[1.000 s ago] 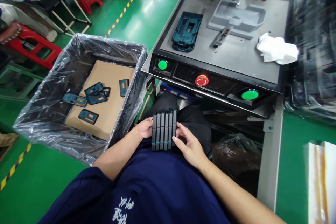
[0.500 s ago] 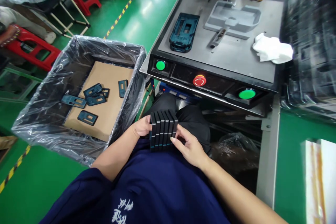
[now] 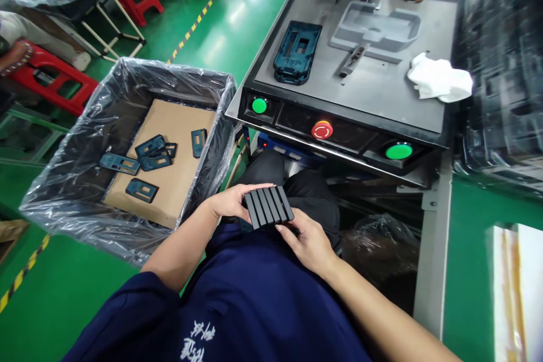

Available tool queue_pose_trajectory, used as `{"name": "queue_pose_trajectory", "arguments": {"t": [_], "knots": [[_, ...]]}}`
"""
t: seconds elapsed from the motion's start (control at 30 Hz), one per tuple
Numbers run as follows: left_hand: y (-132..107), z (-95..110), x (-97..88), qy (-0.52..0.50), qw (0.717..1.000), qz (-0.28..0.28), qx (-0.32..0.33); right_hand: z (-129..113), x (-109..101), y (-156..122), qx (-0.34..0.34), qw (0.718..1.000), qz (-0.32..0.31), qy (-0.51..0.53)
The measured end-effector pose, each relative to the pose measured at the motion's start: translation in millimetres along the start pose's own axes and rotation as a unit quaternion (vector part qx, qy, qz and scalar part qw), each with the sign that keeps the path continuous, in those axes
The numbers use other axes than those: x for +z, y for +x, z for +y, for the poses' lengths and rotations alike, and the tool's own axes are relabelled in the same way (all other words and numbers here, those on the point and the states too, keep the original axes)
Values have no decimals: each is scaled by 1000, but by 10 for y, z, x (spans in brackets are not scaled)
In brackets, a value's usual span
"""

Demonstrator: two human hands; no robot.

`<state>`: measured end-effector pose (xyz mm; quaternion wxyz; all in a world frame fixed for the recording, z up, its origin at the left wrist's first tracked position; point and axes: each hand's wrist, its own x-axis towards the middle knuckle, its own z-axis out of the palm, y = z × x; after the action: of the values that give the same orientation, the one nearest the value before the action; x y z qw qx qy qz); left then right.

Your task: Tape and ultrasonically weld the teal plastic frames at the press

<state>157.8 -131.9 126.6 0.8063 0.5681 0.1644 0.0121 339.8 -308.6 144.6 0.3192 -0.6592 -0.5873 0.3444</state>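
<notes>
A stack of dark plastic parts (image 3: 268,207), several pressed side by side with their edges up, sits between my hands above my lap. My left hand (image 3: 232,202) grips its left end, with fingers along the far edge and thumb near the close side. On the right end, my right hand (image 3: 306,236) closes around the stack, thumb against the near corner. A single dark teal plastic part (image 3: 298,52) with cut-out slots lies on the machine's metal top, beside a grey fixture (image 3: 375,28).
Left of me a plastic-lined bin (image 3: 212,85) holds several similar parts (image 3: 142,190) on cardboard. The machine front carries green buttons (image 3: 399,151) and a red stop button (image 3: 322,129). White cloth (image 3: 439,78) lies on its top; wrapped stacks (image 3: 500,79) stand right. Another person's arm (image 3: 14,56) shows far left.
The stack has been turned in my hands, so different edges face up. My left fingers have shifted over its far side. The parts in the bin and on the machine stay put.
</notes>
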Motion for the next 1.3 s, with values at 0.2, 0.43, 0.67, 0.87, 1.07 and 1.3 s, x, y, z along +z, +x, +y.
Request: {"name": "queue_pose_trajectory", "arguments": {"t": [0.2, 0.43, 0.67, 0.87, 1.07, 1.3], "knots": [[-59, 127, 79, 82, 996, -9, 22, 45, 1, 5, -4, 1000, 7, -13], [-60, 101, 98, 238, 965, 18, 106, 56, -12, 24, 0, 1000, 20, -7], [-66, 103, 179, 208, 973, 51, 87, 61, -28, 45, 43, 998, 21, 27], [4, 130, 399, 116, 986, 122, 14, 178, -81, 130, 147, 984, 14, 99], [97, 117, 459, 141, 979, 144, 20, 222, -136, 167, 166, 978, 49, 119], [197, 41, 740, 161, 958, 233, 42, 264, -270, 227, 159, 977, 94, 107]]}}
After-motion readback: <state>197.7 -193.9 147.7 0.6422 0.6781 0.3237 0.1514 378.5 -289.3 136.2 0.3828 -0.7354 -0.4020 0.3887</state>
